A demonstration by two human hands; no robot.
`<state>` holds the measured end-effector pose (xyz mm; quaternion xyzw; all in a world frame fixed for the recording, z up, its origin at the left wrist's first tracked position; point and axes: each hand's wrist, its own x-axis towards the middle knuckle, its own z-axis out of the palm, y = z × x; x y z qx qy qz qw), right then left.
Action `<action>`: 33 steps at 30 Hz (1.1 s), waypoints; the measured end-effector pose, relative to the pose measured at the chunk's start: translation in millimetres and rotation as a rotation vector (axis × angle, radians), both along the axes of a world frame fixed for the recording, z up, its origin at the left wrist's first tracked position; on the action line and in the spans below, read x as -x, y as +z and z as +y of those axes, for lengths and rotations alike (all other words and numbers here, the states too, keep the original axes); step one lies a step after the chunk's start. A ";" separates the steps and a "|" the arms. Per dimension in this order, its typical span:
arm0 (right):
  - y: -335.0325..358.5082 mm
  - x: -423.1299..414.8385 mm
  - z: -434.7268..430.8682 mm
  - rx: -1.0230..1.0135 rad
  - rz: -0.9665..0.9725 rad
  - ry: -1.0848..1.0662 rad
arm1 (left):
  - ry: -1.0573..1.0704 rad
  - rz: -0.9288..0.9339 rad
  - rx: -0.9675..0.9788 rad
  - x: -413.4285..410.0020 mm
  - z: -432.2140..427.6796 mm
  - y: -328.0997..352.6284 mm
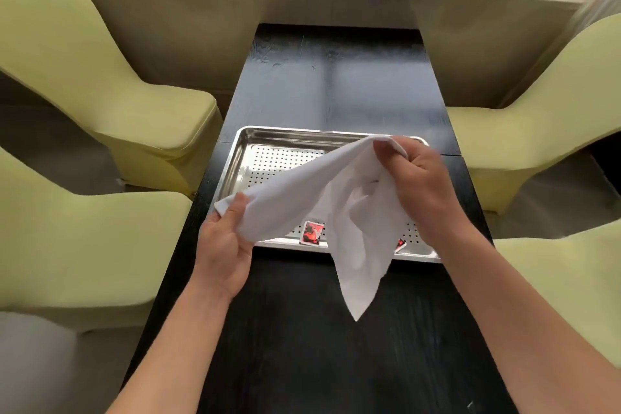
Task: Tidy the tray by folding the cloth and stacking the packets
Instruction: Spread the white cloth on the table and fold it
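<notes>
Cloth (pixel 302 198), white, was held up in the air between both hands, above the metal tray (pixel 248 148). The left hand (pixel 225 245) pinched one corner between thumb and fingers, palm turned up, near the tray's near left corner. The right hand (pixel 420 185), higher and farther back, had its fingers curled tight round the opposite edge (a bit of the corner poked out above the knuckles). Between them the fabric stretched on a slant, and a loose point hung down past the tray's near rim over the black table (pixel 336 77). Under the cloth, on the tray's perforated bottom by the near rim, lay a red packet (pixel 312 232); a second red packet (pixel 400 244) showed only partly beside the right wrist. Pale green chairs (pixel 100 77) stood on both sides of the table.
</notes>
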<state>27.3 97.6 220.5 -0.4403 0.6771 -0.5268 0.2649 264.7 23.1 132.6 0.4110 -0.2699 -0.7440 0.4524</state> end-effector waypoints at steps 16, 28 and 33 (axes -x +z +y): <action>-136.0 -50.0 133.0 -0.649 0.586 0.339 | -0.253 -0.080 -0.596 -100.9 78.3 -57.3; -238.9 -45.0 195.5 -0.884 -0.118 -0.362 | -0.296 -0.393 -0.528 -114.3 117.5 -108.3; -247.3 -59.7 171.2 -0.836 -0.308 -0.525 | -0.350 -0.186 -0.499 -102.5 101.0 -88.4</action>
